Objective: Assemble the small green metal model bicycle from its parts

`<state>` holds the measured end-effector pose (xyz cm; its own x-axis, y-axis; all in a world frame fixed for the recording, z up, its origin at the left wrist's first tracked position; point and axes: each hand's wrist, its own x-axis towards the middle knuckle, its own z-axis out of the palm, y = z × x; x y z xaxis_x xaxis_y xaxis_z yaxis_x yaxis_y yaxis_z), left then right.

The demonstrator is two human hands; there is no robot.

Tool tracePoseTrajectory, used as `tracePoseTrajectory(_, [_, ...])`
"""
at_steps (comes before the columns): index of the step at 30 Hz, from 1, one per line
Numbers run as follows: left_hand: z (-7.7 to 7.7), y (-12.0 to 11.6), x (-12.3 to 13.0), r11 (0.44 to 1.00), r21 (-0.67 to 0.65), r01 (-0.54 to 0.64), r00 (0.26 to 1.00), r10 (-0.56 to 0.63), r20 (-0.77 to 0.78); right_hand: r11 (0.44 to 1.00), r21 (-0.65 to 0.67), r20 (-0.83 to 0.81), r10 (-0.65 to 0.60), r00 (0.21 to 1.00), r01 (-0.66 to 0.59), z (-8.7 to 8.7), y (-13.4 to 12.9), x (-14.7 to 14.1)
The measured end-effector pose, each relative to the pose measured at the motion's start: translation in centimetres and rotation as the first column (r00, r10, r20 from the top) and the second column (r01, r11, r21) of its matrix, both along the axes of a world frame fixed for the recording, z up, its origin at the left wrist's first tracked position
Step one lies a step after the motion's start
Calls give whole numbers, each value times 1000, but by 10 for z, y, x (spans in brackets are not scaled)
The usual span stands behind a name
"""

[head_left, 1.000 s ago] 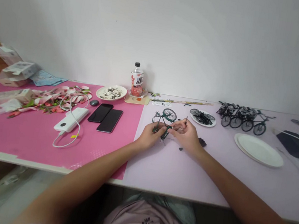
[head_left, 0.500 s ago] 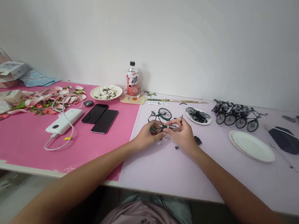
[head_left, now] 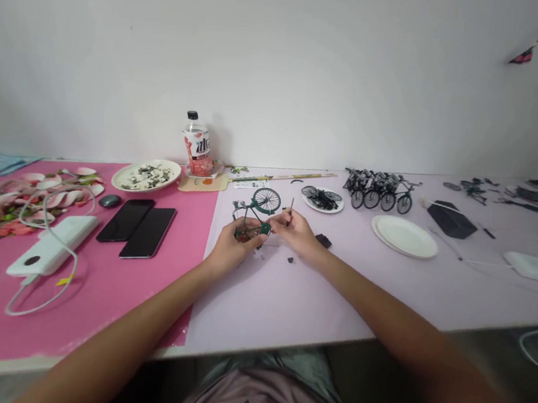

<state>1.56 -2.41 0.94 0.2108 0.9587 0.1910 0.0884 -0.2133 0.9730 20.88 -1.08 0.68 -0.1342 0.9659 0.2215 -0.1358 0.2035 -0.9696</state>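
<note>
A green miniature bicycle point(head_left: 265, 201) is tilted over the pale table covering, its spoked wheel toward the wall. My left hand point(head_left: 232, 242) is closed around its lower part, hiding some of the frame. Fingers of my right hand point(head_left: 297, 231) are pinched together beside the bicycle. A thin dark rod-like tool point(head_left: 291, 203) sticks up from that pinch; its other end is hidden. To the right of this hand lie a small black piece point(head_left: 324, 241) and a smaller black bit point(head_left: 290, 260).
Behind my right hand is a plate point(head_left: 304, 197) of black parts and wheels. Miniature bicycles point(head_left: 376, 192) stand in a row farther right, near stacked white plates point(head_left: 405, 237). On the left are phones point(head_left: 147, 233), a power bank point(head_left: 58, 244), a bottle point(head_left: 198, 147) and artificial petals point(head_left: 48, 189).
The view has turned to the right, so the table's things appear farther left. My right hand has drawn slightly away from the bicycle, while the left keeps its hold.
</note>
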Motion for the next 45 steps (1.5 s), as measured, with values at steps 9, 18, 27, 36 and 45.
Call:
tracePoseTrajectory(9, [-1,-2,2,996,83,-40,997,45,-58,1000,15,-17,-25,1000,25,4,-3,0])
tracePoseTrajectory(18, [0,-7,-1,951,301,-77,958,154,-241,997,69,-71,-25,997,30,2,3,1])
tracePoseTrajectory(27, [3,-10,-2,903,430,-9,939,156,-307,996,69,-78,-50,996,55,-2,8,1])
tracePoseTrajectory(36, [5,-12,-1,906,423,16,953,114,-280,994,83,-33,-65,997,68,-3,6,2])
tracePoseTrajectory(45, [6,-13,2,913,406,-35,972,126,-199,996,68,23,-52,998,50,2,-2,0])
